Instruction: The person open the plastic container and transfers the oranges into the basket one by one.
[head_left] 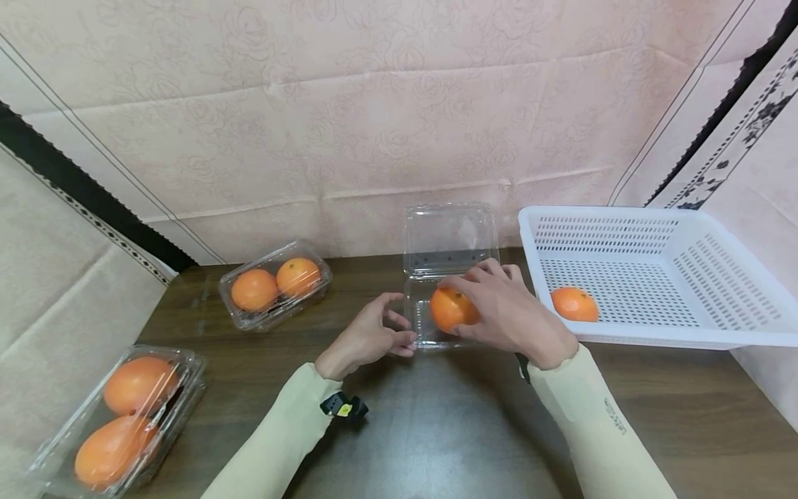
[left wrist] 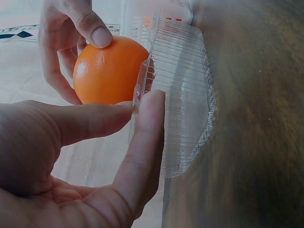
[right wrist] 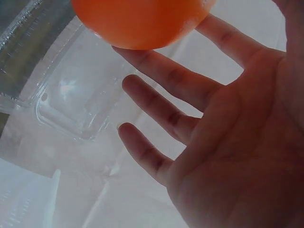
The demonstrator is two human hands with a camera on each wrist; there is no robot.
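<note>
"Clear plastic box (head_left: 424, 334) on a dark wood table (head_left: 411, 436), lid (head_left: 450, 232) standing up at the back. So where's the orange (head_left: 454, 310) exactly?"

"Over the bottom half of the box. Going by the left wrist view it sits partly below the rim, with most of it above. Can't tell whether it touches bottom, sorry."

"Ok, and what are the hands up to?"

"Right hand (head_left: 505, 312) has the orange gripped, thumb pressed against it and fingers round it. The right wrist cam shows those fingers spread apart: two meet the peel, the other two stop short. Left hand (head_left: 370, 333) is pinching the left edge of the box between thumb and finger."

"Nice. What else is lying around?"

"White basket (head_left: 623, 287) just right of the box, pretty big, with another orange (head_left: 575, 305) down in its near left corner. Off to the left, two closed packs, two oranges in each: the back pack (head_left: 293, 308) is near the cloth (head_left: 349, 138), the front pack (head_left: 181, 416) is closer to the person."

"And that black thing on the left wrist?"

"Some kind of band (head_left: 343, 407) with a yellow bit on it, right by the pale sleeve (head_left: 277, 430)."
</note>
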